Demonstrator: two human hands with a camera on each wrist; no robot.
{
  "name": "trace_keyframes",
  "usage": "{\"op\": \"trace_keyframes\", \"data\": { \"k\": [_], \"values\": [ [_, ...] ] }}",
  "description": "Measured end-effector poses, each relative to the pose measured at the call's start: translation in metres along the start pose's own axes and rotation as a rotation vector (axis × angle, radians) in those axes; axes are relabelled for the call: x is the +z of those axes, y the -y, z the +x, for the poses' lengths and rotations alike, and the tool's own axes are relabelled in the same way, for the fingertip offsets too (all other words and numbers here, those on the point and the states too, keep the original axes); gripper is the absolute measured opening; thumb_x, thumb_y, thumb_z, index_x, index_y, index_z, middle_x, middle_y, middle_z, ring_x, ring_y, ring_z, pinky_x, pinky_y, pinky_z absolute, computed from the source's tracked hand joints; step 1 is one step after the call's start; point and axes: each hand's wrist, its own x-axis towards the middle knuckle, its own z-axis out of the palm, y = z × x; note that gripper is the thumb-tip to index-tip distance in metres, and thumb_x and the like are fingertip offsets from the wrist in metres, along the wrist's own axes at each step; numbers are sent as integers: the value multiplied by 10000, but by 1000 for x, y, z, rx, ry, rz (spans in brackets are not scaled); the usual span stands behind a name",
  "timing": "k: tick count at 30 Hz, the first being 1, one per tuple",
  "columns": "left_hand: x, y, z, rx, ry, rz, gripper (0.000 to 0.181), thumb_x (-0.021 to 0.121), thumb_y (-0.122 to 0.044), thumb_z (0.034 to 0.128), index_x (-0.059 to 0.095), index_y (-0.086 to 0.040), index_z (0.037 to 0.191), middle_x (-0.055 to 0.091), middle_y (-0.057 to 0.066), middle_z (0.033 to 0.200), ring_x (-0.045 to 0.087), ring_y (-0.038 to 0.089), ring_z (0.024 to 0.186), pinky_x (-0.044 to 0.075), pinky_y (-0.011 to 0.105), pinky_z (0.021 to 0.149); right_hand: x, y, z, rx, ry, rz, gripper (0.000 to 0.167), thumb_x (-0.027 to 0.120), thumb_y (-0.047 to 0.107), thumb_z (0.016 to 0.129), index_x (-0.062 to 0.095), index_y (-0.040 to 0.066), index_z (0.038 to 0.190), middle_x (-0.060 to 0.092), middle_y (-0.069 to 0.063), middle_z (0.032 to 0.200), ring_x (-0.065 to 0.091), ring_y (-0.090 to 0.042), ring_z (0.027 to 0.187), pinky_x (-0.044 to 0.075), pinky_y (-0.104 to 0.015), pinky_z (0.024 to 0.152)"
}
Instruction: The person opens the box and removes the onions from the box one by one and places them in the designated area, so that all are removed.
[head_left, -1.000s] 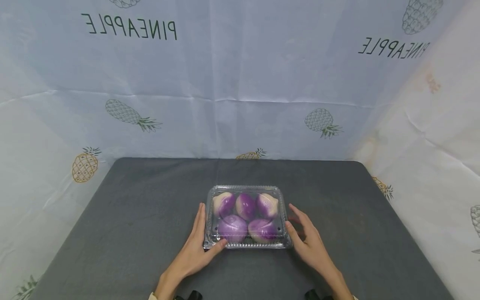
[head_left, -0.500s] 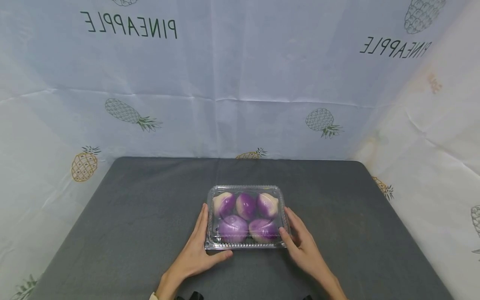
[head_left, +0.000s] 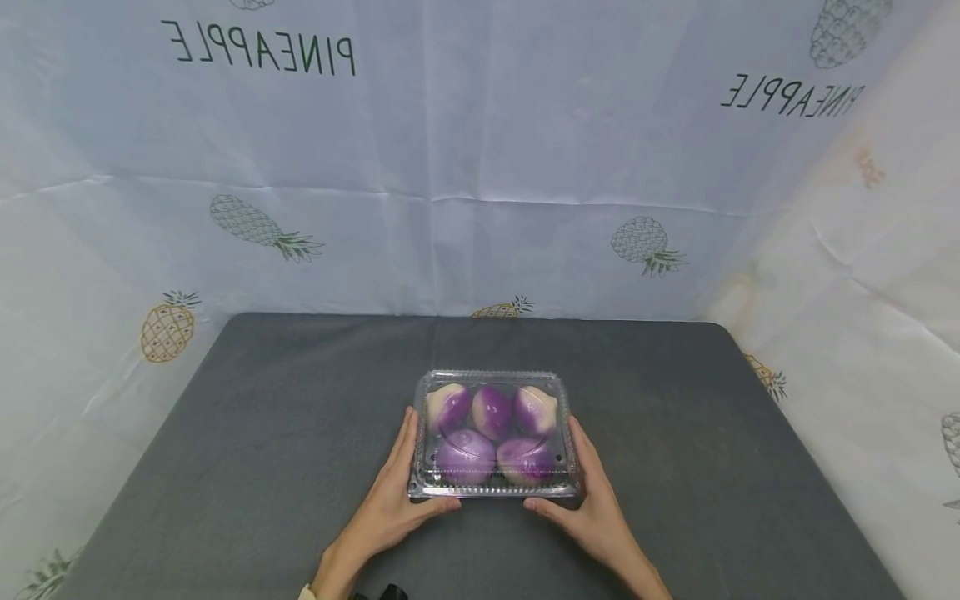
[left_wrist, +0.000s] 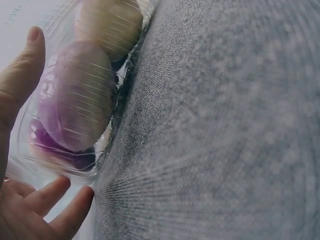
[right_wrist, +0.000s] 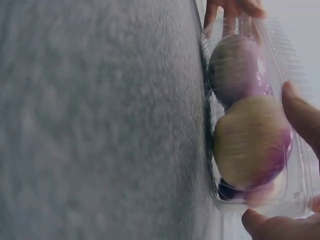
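Note:
A clear plastic clamshell box [head_left: 492,491] with a ribbed edge lies on the grey table, its lid down. Inside are several shiny purple-and-white round vegetables [head_left: 466,457], turnip- or onion-like; the exact kind is unclear. My left hand [head_left: 390,500] lies along the box's left side with straight fingers, its thumb stretched in front of the near edge. Along the opposite side rests my right hand [head_left: 596,508], its thumb likewise before the near edge. In the left wrist view the fingertips [left_wrist: 82,197] are at the box's end, low by the tabletop; the thumb stands apart from the lid.
The dark grey tabletop [head_left: 300,400] stretches around the box on all sides. White cloth [head_left: 480,150] printed with pineapples and mirrored lettering hangs behind and beside the table. A black object [head_left: 392,592] shows by the left wrist.
My right hand has moved left against the box's side, and its thumb has shifted down to the near edge. The left thumb has come off the lid's near corner. The box barely moves.

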Motion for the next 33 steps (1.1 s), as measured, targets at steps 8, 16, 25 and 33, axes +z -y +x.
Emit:
{"op": "trace_keyframes", "data": {
  "k": [8, 16, 25, 33],
  "values": [
    [2, 1, -1, 6, -11, 0, 1277, 886, -388, 778, 14, -42, 1644, -17, 231, 1720, 65, 450, 1575, 8, -12, 1116, 2, 2, -1, 62, 26, 38, 1231, 878, 66, 759, 32, 94, 1654, -15, -345, 1661, 92, -663, 1470, 242, -572, 1106],
    [4, 1, -1, 11, -27, 33, 1252, 876, -405, 795, 25, -73, 1651, 27, 208, 1728, 117, 433, 1573, 18, -3, 1121, 3, -2, 0, 46, 3, 82, 1235, 889, 44, 728, 67, 69, 1650, 7, -334, 1669, 101, -617, 1493, 293, -260, 1166],
    [6, 1, -1, 8, -61, 92, 1243, 878, -421, 786, 58, -69, 1651, 78, 204, 1725, 177, 432, 1564, 111, 203, 1216, 4, -2, 1, 55, -13, 70, 1213, 887, 48, 740, 96, 118, 1656, 56, -298, 1681, 123, -584, 1512, 295, -328, 1178],
    [7, -2, 0, -8, -53, 114, 1193, 838, -409, 823, 57, -41, 1645, 88, 228, 1717, 193, 450, 1556, 228, 614, 1200, 5, 1, 2, 104, -32, 35, 1147, 877, 103, 788, 140, 234, 1658, 139, -211, 1703, 152, -496, 1553, 242, -435, 1181]
  ]
}}
